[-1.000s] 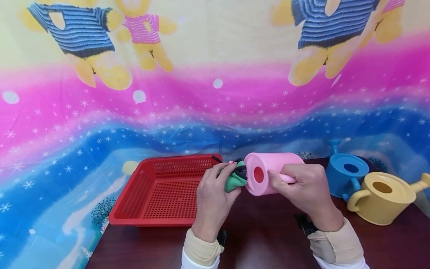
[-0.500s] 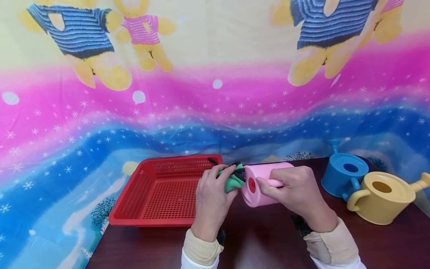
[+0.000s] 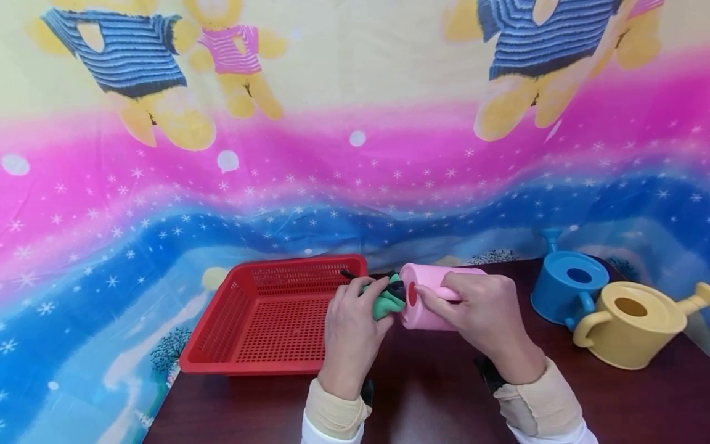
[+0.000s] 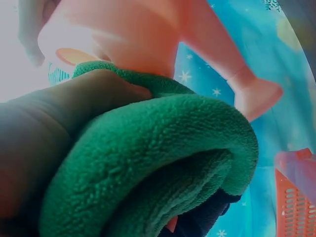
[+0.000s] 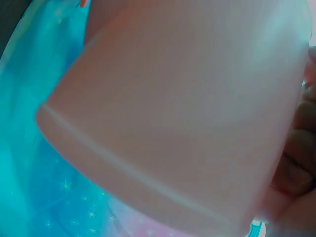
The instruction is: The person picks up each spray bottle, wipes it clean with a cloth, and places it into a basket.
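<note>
In the head view, my right hand [image 3: 488, 314] grips the handle of a pink watering can [image 3: 427, 314]. The can lies tipped on its side above the table, its holed top turned toward the left hand. My left hand [image 3: 355, 333] holds a folded, fluffy green cloth [image 3: 388, 303] together with something black [image 3: 395, 288], whose kind I cannot tell. From the left wrist, the green cloth [image 4: 163, 143] is bunched under the thumb and lies against the can's top beside its opening. The can's body [image 5: 173, 108] fills most of the right wrist view, with curled fingers at the right edge.
A red perforated basket [image 3: 219, 364] stands left of the hands. To the right are a blue watering can [image 3: 554, 293] and a yellow watering can [image 3: 627, 339], close together. A printed cloth backdrop [image 3: 344, 166] hangs behind the dark table [image 3: 427, 394].
My right hand has shifted slightly left with the pink can, which dipped and then rose again. The left hand keeps its hold on the cloth, nearly in place.
</note>
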Demonstrator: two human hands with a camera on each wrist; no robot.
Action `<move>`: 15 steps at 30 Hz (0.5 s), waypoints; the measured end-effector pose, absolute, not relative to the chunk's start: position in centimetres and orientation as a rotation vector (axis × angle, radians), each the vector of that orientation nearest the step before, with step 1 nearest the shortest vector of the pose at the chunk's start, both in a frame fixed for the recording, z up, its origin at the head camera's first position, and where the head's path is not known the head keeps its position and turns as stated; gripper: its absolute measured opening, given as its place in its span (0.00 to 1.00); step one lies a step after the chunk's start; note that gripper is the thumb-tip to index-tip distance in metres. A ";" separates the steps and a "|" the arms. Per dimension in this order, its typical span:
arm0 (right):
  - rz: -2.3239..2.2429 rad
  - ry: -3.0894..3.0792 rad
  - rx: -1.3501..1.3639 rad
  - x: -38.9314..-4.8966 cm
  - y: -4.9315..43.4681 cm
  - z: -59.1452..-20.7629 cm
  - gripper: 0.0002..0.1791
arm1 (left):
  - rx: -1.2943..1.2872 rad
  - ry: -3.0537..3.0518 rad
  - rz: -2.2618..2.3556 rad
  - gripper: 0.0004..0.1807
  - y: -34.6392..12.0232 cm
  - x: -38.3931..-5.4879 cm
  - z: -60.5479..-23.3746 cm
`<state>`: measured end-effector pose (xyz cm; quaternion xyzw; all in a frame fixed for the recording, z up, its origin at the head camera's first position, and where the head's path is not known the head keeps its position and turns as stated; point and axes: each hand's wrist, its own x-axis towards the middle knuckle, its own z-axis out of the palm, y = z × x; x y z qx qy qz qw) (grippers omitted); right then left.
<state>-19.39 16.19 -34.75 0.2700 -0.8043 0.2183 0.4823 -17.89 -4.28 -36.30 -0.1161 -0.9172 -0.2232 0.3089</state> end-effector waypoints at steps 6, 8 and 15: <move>0.531 -1.924 0.579 -19.5 16.6 -34.7 0.40 | -0.326 -2.473 -0.608 0.34 -4.0 -17.7 -36.3; 0.537 -1.912 0.553 -19.6 16.7 -34.7 0.40 | -0.338 -2.478 -0.615 0.34 -4.0 -17.6 -36.3; 0.577 -1.871 0.486 -19.8 16.8 -34.8 0.42 | -0.391 -2.462 -0.638 0.34 -4.0 -17.5 -36.2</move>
